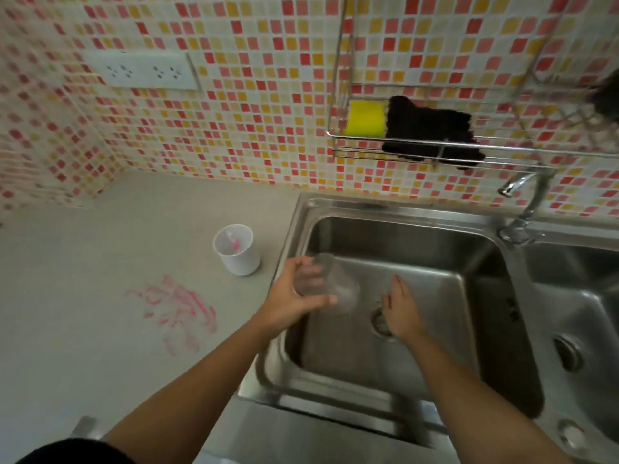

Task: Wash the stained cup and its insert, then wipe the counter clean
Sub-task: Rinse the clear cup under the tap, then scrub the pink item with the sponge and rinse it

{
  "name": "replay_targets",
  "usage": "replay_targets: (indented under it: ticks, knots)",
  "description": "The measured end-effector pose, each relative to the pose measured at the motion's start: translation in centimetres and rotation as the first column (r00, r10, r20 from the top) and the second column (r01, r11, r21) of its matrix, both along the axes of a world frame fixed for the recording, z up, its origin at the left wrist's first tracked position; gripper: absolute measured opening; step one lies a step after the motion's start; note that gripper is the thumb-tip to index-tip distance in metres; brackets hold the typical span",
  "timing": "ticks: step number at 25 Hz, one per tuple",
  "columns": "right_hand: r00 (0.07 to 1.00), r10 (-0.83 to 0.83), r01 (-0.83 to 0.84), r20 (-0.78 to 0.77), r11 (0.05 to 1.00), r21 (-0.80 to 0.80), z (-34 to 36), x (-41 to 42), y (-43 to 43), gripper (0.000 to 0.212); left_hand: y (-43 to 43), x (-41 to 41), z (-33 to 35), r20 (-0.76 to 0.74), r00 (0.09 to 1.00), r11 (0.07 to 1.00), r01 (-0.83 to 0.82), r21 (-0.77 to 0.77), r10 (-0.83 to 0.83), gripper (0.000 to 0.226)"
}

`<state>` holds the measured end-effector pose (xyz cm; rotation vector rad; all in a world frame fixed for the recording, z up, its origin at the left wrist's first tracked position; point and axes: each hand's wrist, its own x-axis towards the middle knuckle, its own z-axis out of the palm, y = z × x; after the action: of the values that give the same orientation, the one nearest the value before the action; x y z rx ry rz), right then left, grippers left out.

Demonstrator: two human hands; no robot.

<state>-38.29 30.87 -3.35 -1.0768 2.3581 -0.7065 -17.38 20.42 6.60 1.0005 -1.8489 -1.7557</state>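
Holding the clear insert (340, 291) over the sink (395, 209)

The left hand (289, 299) wraps fingers and thumb round the see-through insert, which is tilted, its far end pointing away from the palm toward the right hand (400, 309). That hand hangs just beside the insert with straight fingers, holding nothing, above the drain (377, 324). The white cup (238, 251), pink-marked inside, stands upright on the counter (83, 262) beyond the left knuckles, apart from them. A pink smear (181, 306) lies outward of the left wrist.

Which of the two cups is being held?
The clear cup, gripped by the left hand over the sink; the white cup stands on the counter.
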Motion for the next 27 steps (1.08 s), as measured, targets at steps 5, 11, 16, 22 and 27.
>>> replay_targets:
  ticks: [5,11,16,22,27]
  knots:
    - [0.99,0.104,-0.091,0.092,0.986,-0.143,0.6,11.1,-9.9,0.051,-6.7,13.0,3.6,-0.001,0.998,0.99,-0.064,-0.122,0.064,0.082]
    - [0.992,0.122,-0.12,0.02,0.987,-0.104,-0.9,17.3,-14.7,0.062,-18.1,17.8,1.6,0.348,0.912,0.922,-0.076,-0.379,0.218,0.099]
    - [0.994,0.106,-0.108,-0.039,0.993,-0.052,-1.4,17.8,-15.0,0.063,-22.8,15.5,-2.7,0.439,0.883,0.935,-0.003,-0.355,0.169,0.093]
    - [0.993,0.114,-0.115,-0.012,0.988,-0.102,-0.6,17.7,-15.0,0.073,-23.2,15.9,-3.0,0.432,0.901,0.951,0.098,-0.295,0.041,0.114]
    - [0.985,0.141,-0.119,0.099,0.972,-0.204,1.6,17.4,-17.7,0.105,-23.5,11.7,1.0,0.21,0.977,0.809,0.1,-0.579,0.03,0.049]
